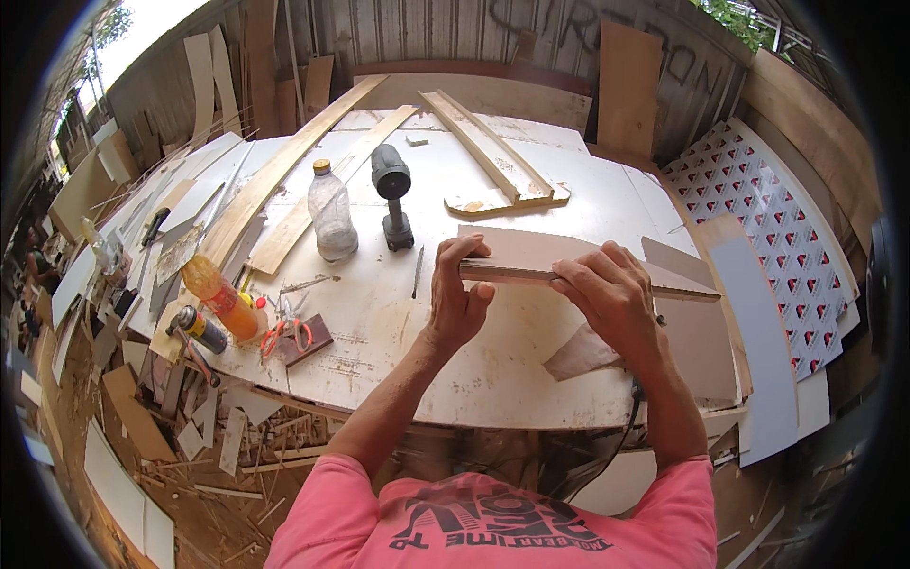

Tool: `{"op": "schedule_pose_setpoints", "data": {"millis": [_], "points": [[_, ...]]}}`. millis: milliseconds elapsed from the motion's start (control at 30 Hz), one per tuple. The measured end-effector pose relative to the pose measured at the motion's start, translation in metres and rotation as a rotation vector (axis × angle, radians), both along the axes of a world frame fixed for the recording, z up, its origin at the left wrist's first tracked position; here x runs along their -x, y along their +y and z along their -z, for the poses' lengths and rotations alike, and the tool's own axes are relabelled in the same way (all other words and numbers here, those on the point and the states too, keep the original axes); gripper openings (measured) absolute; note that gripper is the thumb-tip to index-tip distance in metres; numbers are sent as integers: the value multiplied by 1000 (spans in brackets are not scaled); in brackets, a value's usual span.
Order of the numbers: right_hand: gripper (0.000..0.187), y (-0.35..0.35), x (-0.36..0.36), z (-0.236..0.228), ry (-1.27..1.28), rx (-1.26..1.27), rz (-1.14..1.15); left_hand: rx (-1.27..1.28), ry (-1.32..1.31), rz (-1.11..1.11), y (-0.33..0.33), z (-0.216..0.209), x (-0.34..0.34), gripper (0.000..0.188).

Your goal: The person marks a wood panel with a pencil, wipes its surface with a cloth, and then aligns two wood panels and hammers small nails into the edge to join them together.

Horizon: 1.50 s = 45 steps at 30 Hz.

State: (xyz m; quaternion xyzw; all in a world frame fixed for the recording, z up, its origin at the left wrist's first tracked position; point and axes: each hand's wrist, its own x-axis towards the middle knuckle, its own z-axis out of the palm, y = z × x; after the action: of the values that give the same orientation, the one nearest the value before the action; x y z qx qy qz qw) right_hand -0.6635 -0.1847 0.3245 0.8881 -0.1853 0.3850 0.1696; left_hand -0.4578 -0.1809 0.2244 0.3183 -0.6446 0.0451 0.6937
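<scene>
A stack of thin pinkish-beige boards (pixel 536 248) is tilted above the worktable, its layered edge facing me. My left hand (pixel 457 294) is closed on its left end, fingers curled over the edge and thumb below. On the front edge, farther right, my right hand (pixel 611 292) grips the stack with bent fingers. Below my right hand lies a crumpled brownish sheet (pixel 580 355), perhaps sandpaper. A slim pointed tool (pixel 417 272) rests on the tabletop left of my left hand. Flat boards (pixel 697 341) of similar colour lie to the right of my right hand.
The white worktable (pixel 417 360) carries a black cordless drill (pixel 391 190), a clear bottle (pixel 332 216), an orange-filled bottle (pixel 223 296), orange-handled scissors (pixel 286 337) and a spray can (pixel 202 329). Long wooden planks (pixel 256 194) lie behind. Offcuts litter the floor (pixel 213 512).
</scene>
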Motion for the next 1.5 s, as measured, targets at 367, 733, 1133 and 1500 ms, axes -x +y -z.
{"op": "schedule_pose_setpoints", "data": {"millis": [367, 733, 1133, 1500], "points": [[17, 6, -3, 13, 21, -161, 91, -57, 129, 140, -3, 17, 10, 30], [17, 14, -8, 16, -38, -157, 219, 9, 59, 276, -22, -7, 5, 25], [18, 68, 19, 75, -540, -191, 479, 114, -520, 587, -49, -90, 69, 50], [15, 111, 44, 146, -832, -371, 635, 137, -677, 815, -32, -54, 166, 55]]}}
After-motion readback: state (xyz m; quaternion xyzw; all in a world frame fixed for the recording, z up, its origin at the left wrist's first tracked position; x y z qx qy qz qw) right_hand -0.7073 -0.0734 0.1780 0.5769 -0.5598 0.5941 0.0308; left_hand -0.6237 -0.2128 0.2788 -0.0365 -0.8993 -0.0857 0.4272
